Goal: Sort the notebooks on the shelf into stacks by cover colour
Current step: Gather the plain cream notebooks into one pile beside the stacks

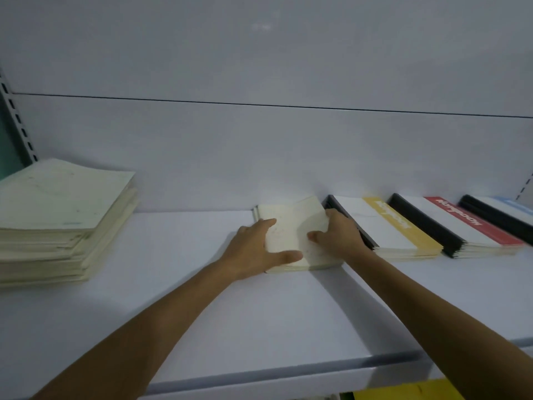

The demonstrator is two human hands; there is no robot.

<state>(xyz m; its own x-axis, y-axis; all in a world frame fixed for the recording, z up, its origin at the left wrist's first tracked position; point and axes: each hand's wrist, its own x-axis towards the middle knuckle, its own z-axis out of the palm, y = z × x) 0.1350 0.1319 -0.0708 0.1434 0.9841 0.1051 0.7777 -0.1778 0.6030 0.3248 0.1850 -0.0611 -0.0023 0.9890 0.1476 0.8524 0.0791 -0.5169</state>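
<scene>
While both hands are on the small cream stack (294,223) in the middle of the white shelf (202,313), the grips aren't the same. The left hand (256,246) lies over the stack's left edge with its fingers pretty much straight and the thumb stretched flat across the front corner, so it's pressing more than grabbing. The right hand (340,235) has its thumb down on the top cover and its fingers curled over the right edge, tucked into the gap next to the black spine of the neighbouring pile, so it's actually holding the thing. That neighbour is the yellow-band stack (398,226), just beside the cream one. Then comes the red-band stack (473,223), and after it the blue-band stack (507,206), which runs off the right edge of view. All three sit against the back panel (259,140). Well apart on the far left is a much taller cream pile (63,209), kinda messy, with its corners fanned out. Something yellow (403,391) peeks out below the shelf lip, can't tell what it is.
</scene>
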